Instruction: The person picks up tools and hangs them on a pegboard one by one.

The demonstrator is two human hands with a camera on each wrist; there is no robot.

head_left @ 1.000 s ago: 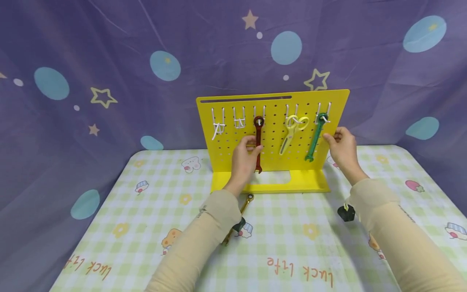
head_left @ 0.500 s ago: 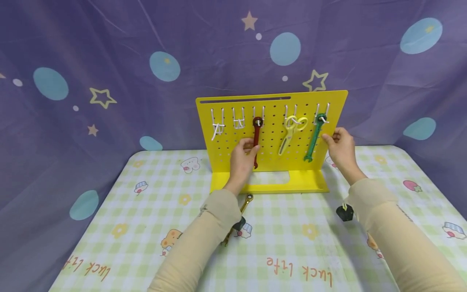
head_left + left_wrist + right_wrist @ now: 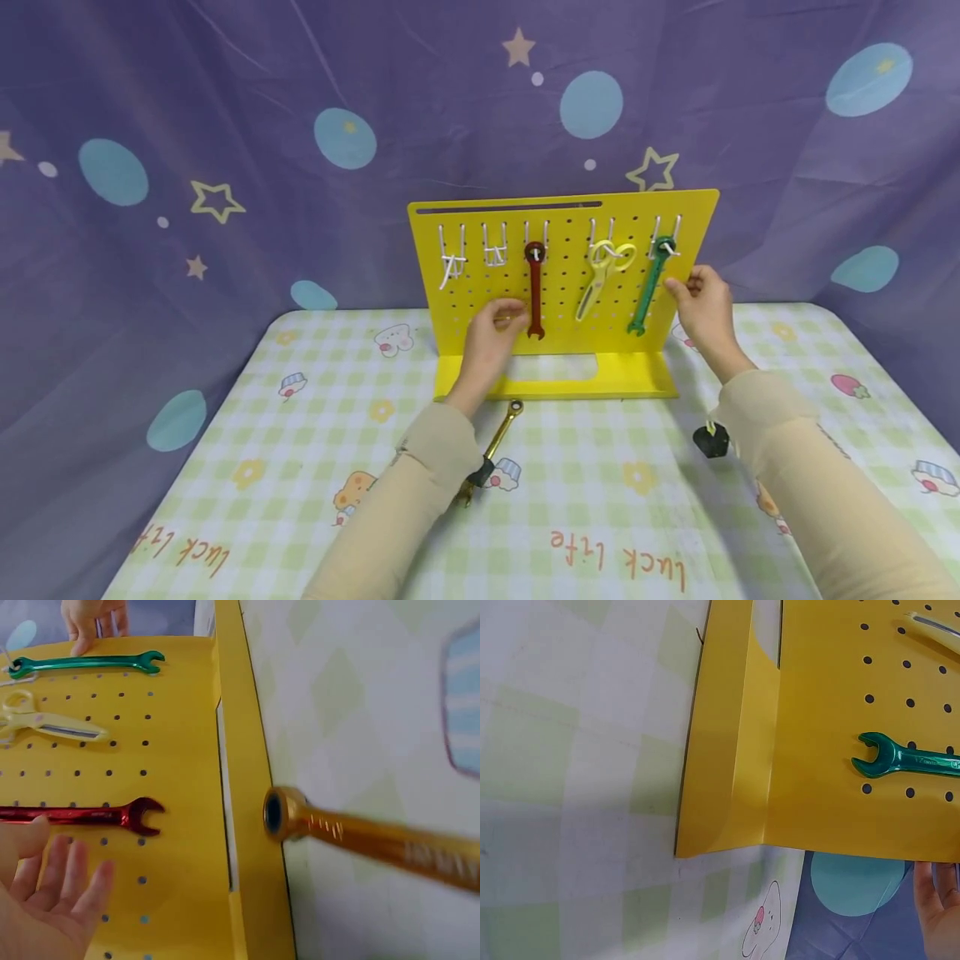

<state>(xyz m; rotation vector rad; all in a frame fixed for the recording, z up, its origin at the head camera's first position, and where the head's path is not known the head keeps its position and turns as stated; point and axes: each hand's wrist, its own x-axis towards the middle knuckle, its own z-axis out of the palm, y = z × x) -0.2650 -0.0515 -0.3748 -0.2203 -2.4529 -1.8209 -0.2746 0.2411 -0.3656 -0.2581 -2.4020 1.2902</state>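
A red wrench (image 3: 536,296) hangs by its ring end from a white hook on the yellow pegboard (image 3: 555,325). Just left of its lower half is my left hand (image 3: 489,346), its fingers loosely bent and holding nothing. In the left wrist view the thumb lies close to the red wrench's shaft; whether it touches is unclear. At the board's right edge, my right hand (image 3: 703,312) grips the pegboard, thumb on the front and fingers behind. Beside that thumb hangs a green wrench (image 3: 649,287). Yellow scissors (image 3: 600,279) hang between the two wrenches.
A gold wrench (image 3: 501,433) lies on the checked tablecloth (image 3: 585,475) before the board, partly hidden by a dark wrist mount (image 3: 482,472). Two white hooks (image 3: 452,258) at the board's left carry nothing. A purple curtain (image 3: 247,108) hangs behind.
My left hand has let go of the red wrench and moved slightly left and down. The wrench now hangs straight on its hook. My right hand stays on the board's edge.
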